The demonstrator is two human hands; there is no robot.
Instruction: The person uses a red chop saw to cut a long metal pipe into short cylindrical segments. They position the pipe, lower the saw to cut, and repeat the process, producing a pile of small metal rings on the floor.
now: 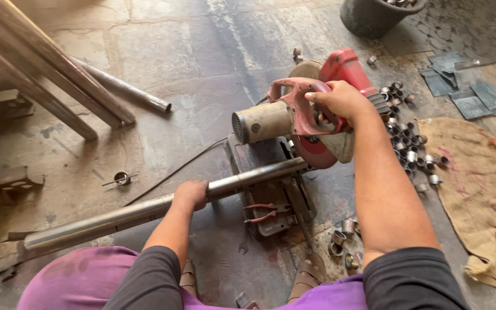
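Observation:
A red chop saw [340, 72] with a dusty metal motor housing [262, 121] stands on the floor in front of me. My right hand [340, 99] is wrapped around its red handle. A long steel pipe [116, 217] lies across the saw's base, its far end under the blade guard. My left hand [190, 194] grips this pipe near its middle, left of the saw base. Red-handled pliers [262, 212] lie on the base.
Several short cut pipe rings [406, 146] lie right of the saw, and a few more rings [340, 238] near my feet. A burlap sack [477, 183] is at right, long pipes [47, 69] at upper left, a dark bucket [371, 17] at the top, grey metal plates [466, 92] nearby.

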